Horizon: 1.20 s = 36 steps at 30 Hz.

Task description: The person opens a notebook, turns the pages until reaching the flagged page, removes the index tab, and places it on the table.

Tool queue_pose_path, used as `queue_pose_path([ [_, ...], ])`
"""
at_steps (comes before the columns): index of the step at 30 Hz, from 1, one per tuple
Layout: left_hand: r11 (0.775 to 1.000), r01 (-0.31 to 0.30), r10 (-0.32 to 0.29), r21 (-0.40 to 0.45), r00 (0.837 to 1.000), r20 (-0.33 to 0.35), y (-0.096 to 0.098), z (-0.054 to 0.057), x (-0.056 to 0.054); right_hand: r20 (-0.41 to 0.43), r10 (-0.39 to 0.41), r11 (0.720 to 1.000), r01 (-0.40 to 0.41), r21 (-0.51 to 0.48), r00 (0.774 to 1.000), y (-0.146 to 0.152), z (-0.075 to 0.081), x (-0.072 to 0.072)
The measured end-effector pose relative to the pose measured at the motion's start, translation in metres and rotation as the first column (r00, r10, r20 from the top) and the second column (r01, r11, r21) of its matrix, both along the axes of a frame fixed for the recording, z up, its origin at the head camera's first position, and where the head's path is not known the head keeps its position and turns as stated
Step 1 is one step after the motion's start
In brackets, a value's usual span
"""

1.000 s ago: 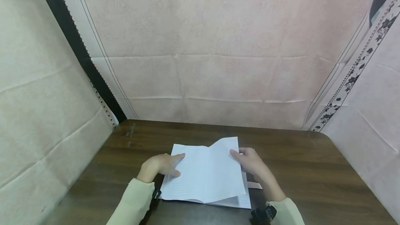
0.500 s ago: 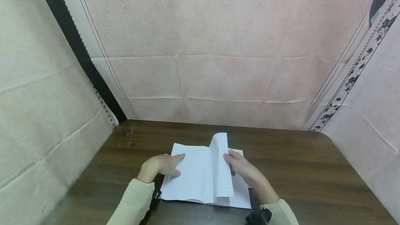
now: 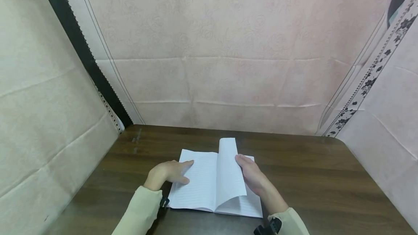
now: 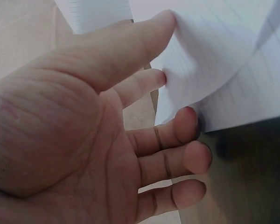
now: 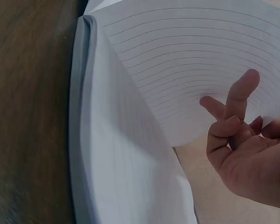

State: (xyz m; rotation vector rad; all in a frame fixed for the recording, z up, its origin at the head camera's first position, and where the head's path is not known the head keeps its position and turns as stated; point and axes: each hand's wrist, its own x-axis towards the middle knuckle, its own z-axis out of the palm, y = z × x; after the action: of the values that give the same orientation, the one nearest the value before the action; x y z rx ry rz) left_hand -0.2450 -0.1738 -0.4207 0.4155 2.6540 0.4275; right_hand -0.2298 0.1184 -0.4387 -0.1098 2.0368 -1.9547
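Note:
An open lined notebook [image 3: 196, 195] lies on the table in the head view. My left hand [image 3: 168, 173] rests on its left page, index finger and thumb extended. Seen from the left wrist, the thumb and index fingertips of this left hand [image 4: 102, 130] touch the paper while the other fingers spread loosely beside its edge. With my right hand [image 3: 253, 177] I pinch the outer edge of a lifted page [image 3: 228, 177], which bows up toward the spine. In the right wrist view several fingers of the right hand [image 5: 252, 149] lie against the underside of this curved page [image 5: 177, 56].
The brown wooden table [image 3: 326, 184] extends to both sides of the notebook. Pale cloth curtains [image 3: 209, 82] hang behind the table and along its sides. A dark strap with a small device [image 3: 269, 226] sits at the right wrist.
My right hand has shifted left, drawing the page's outer edge toward the spine so it stands up in a curve. More of the sheet beneath shows. The left hand has stayed put.

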Motion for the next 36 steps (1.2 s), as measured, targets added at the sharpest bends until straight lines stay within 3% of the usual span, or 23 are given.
queue_pose_path([
  [11, 1.0, -0.006, 0.006, -0.009, 1.0, -0.006, 0.001, -0.002, -0.002, 0.04, 0.084, 0.996, -0.083, -0.034, 0.996, -0.02, -0.01, 0.004],
  [17, 1.0, -0.013, 0.013, -0.012, 1.0, 0.009, 0.001, -0.003, -0.003, -0.028, 0.185, 0.977, -0.187, -0.098, 0.982, -0.028, -0.016, 0.007],
  [27, 0.999, -0.03, 0.03, -0.034, 1.0, 0.0, 0.005, -0.004, -0.004, -0.095, 0.211, 0.974, -0.201, 0.107, 0.973, -0.04, -0.024, 0.016],
  [29, 1.0, -0.012, 0.012, -0.009, 0.998, -0.061, 0.006, -0.004, -0.004, -0.1, 0.21, 0.973, -0.197, 0.122, 0.973, -0.041, -0.025, 0.015],
  [31, 0.998, 0.041, -0.033, 0.037, 0.98, -0.198, 0.008, -0.005, -0.006, -0.1, 0.207, 0.973, -0.193, 0.13, 0.973, -0.042, -0.025, 0.015],
  [32, 0.996, 0.072, -0.053, 0.059, 0.959, -0.279, 0.009, -0.004, -0.008, -0.104, 0.208, 0.972, -0.193, 0.136, 0.973, -0.043, -0.026, 0.015],
  [35, 0.98, 0.174, -0.103, 0.098, 0.863, -0.495, 0.014, -0.001, -0.011, -0.129, 0.226, 0.967, -0.206, 0.151, 0.966, -0.045, -0.026, 0.015],
  [36, 0.975, 0.19, -0.105, 0.112, 0.846, -0.523, 0.015, 0.0, -0.012, -0.137, 0.236, 0.964, -0.213, 0.161, 0.962, -0.045, -0.026, 0.015],
])
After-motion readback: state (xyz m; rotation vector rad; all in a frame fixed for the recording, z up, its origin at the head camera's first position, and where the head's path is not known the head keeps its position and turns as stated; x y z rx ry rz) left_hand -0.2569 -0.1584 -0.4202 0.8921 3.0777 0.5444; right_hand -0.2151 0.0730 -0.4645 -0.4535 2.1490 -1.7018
